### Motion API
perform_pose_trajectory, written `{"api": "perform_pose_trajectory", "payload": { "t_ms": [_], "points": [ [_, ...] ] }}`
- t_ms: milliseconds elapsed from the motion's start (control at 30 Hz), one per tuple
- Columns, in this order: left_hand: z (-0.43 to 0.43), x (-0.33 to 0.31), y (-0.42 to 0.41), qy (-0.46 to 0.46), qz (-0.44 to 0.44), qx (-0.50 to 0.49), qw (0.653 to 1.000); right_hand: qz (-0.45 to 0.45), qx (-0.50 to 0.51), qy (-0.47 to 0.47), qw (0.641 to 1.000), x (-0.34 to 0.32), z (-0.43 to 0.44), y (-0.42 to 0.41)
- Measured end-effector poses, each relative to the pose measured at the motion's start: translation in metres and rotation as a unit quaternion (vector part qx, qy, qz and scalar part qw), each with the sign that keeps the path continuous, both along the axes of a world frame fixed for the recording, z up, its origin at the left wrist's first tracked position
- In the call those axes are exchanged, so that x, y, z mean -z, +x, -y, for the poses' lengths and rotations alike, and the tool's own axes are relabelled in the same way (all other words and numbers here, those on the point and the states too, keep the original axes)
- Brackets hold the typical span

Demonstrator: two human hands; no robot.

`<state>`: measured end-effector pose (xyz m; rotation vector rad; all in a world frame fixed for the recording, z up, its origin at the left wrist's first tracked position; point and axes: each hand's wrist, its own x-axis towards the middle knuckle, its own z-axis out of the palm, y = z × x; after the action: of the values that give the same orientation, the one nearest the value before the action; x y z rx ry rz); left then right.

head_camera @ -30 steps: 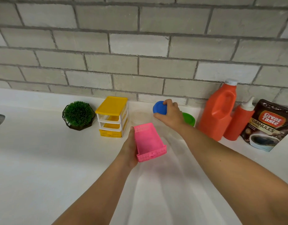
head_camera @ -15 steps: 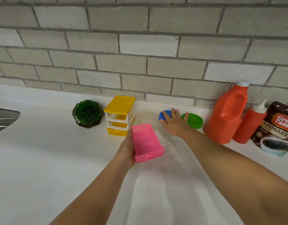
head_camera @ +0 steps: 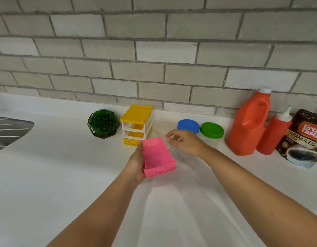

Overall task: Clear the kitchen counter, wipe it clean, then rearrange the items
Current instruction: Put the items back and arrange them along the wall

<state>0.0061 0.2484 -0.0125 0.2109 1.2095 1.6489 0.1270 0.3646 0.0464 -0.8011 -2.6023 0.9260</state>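
Left hand: the pink drawer (head_camera: 156,155) is being gripped along its left side by the left hand (head_camera: 135,163), and the thumb is being pressed up near its far corner.
Right hand: nothing is being held by the right hand (head_camera: 188,145); its fingers are being kept loose and spread, a little to the right of the yellow drawer box (head_camera: 136,116) and in front of it.
Pink drawer place: it is being held just in front of the yellow drawer box, with its far end by the box's bottom drawer; whether they are touching cannot be told.
Long side: it is being pointed from the person toward the yellow drawer box.
Open top: it is being turned up and a bit to the right, and the handle end is being pointed back at the person.
Yellow drawer box: it is being kept upright on the white counter (head_camera: 47,166).
Right of the box: a blue lid (head_camera: 188,124) and a green lid (head_camera: 211,130) are being kept side by side; further right an orange jug (head_camera: 248,127), a red squeeze bottle (head_camera: 273,134) and a coffee bag (head_camera: 304,139) are being lined up.
Left of the box: a green plant ball (head_camera: 103,123) is being kept just beside it.
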Motion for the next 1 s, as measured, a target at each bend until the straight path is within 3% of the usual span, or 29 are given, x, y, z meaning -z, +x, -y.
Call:
{"api": "perform_pose_trajectory", "payload": {
  "t_ms": [133, 300, 467, 600, 700, 833, 933, 1000],
  "points": [
    [0.009, 0.0, -0.015, -0.012, 0.028, 0.01, 0.999, 0.003, -0.07, -0.081, 0.994, 0.001, 0.041, 0.008],
    [0.02, 0.0, -0.035, -0.032, 0.026, 0.025, 0.999, 0.027, -0.058, -0.015, 0.998, 0.01, 0.067, -0.009],
    [0.028, -0.008, -0.068, -0.051, -0.006, 0.044, 0.998, 0.015, 0.016, 0.006, 1.0, 0.014, 0.09, -0.036],
    [0.041, -0.02, -0.095, -0.09, -0.105, 0.055, 0.989, -0.013, 0.08, -0.006, 0.997, 0.018, 0.105, -0.057],
    [0.045, -0.02, -0.125, -0.104, -0.211, 0.002, 0.972, -0.032, 0.132, -0.013, 0.991, 0.016, 0.111, -0.067],
    [0.04, -0.032, -0.149, -0.019, -0.43, -0.02, 0.903, -0.035, 0.161, -0.018, 0.986, 0.015, 0.12, -0.079],
    [0.033, -0.04, -0.152, 0.025, -0.592, 0.045, 0.804, -0.03, 0.165, 0.004, 0.986, 0.016, 0.123, -0.086],
    [0.026, -0.039, -0.154, 0.024, -0.654, 0.094, 0.751, -0.03, 0.167, 0.025, 0.985, 0.017, 0.123, -0.089]
  ]
}}
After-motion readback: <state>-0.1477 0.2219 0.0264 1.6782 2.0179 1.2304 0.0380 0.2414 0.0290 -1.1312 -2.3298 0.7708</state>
